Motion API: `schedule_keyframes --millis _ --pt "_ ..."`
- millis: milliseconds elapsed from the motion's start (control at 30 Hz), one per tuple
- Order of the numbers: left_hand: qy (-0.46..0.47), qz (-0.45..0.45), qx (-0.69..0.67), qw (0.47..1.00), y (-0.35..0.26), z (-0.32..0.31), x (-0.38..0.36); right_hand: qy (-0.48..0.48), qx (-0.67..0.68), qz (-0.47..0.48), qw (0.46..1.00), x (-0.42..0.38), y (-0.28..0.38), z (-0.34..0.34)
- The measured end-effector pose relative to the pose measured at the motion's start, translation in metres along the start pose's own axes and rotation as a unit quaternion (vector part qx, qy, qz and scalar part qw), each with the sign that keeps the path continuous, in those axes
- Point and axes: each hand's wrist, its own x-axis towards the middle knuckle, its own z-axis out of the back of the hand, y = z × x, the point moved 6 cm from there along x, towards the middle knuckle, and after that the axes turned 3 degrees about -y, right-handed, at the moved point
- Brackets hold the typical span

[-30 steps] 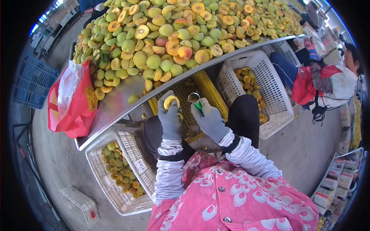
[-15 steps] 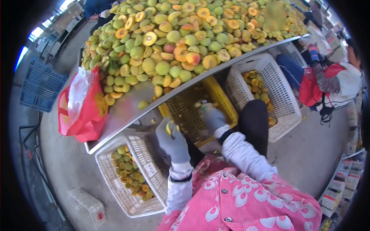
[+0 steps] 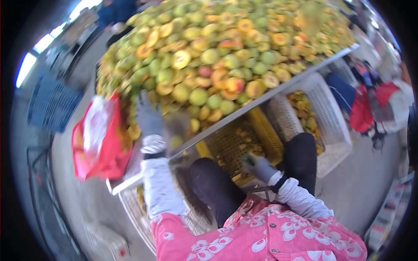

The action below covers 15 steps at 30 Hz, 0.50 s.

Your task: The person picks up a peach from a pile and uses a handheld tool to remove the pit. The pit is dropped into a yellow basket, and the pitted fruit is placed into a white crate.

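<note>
My left hand [image 3: 149,117], in a grey glove, reaches to the left edge of the heaped peaches [image 3: 198,98]. Its fingers are stretched out and touch the fruit, and I see nothing held in it. Many of the peaches are cut in half, showing orange flesh. My right hand [image 3: 262,169], also gloved in grey, is closed around a small green-handled tool [image 3: 248,160]; the rest of the tool is blurred or hidden. Below that hand and beyond it stands a yellow crate [image 3: 275,141] with fruit pieces inside.
A metal table [image 3: 257,102] carries the heap. On its left corner stands a red bag [image 3: 104,152] with clear plastic in it. White crates [image 3: 335,130] of fruit flank my knees. Blue crates [image 3: 54,102] stand at left; another person [image 3: 363,104] is at right.
My left hand has gone from above the left white crate, where it held a yellow fruit piece, up to the heap. My right hand has drawn back toward me. The view has shifted.
</note>
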Motion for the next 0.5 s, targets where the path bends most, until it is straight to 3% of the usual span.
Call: schedule_keyframes --millis 33,67,100,133,167,200,233,300,367,433,500 --pt "-0.004 -0.076 -0.050 0.996 0.022 -0.044 0.017 0.010 0.019 -0.019 1.000 -0.001 -0.008 -0.007" --pt "0.101 -0.040 -0.106 0.988 0.044 -0.089 0.027 0.009 0.035 -0.047 0.998 0.000 -0.017 -0.015" --pt "0.053 -0.133 -0.078 0.987 0.098 -0.191 0.027 0.008 -0.036 -0.010 0.999 -0.001 -0.017 -0.014" --pt "0.115 -0.137 -0.161 0.971 0.114 -0.221 0.030 -0.023 -0.064 0.016 0.998 -0.003 -0.015 -0.011" --pt "0.088 -0.068 -0.187 0.976 0.078 -0.155 0.022 -0.005 -0.044 -0.004 0.999 -0.007 -0.005 -0.006" --pt "0.010 -0.162 -0.009 0.987 0.062 -0.182 0.016 -0.004 -0.028 0.011 1.000 -0.004 0.002 -0.013" --pt "0.089 -0.027 -0.210 0.973 0.063 -0.100 -0.005 -0.002 -0.011 0.026 1.000 -0.001 0.007 -0.015" --pt "0.180 0.001 -0.193 0.965 0.060 -0.080 -0.029 0.102 0.071 -0.039 0.992 -0.006 0.051 -0.011" --pt "0.295 0.230 -0.390 0.842 0.037 -0.016 -0.060 0.088 0.027 0.144 0.985 -0.017 0.100 -0.019" --pt "0.198 0.248 -0.562 0.764 0.054 0.002 -0.096 0.128 -0.020 0.257 0.958 -0.035 0.137 -0.037" --pt "0.196 0.246 -0.641 0.700 0.026 0.053 -0.115 0.334 0.047 0.070 0.939 -0.047 0.136 -0.046"
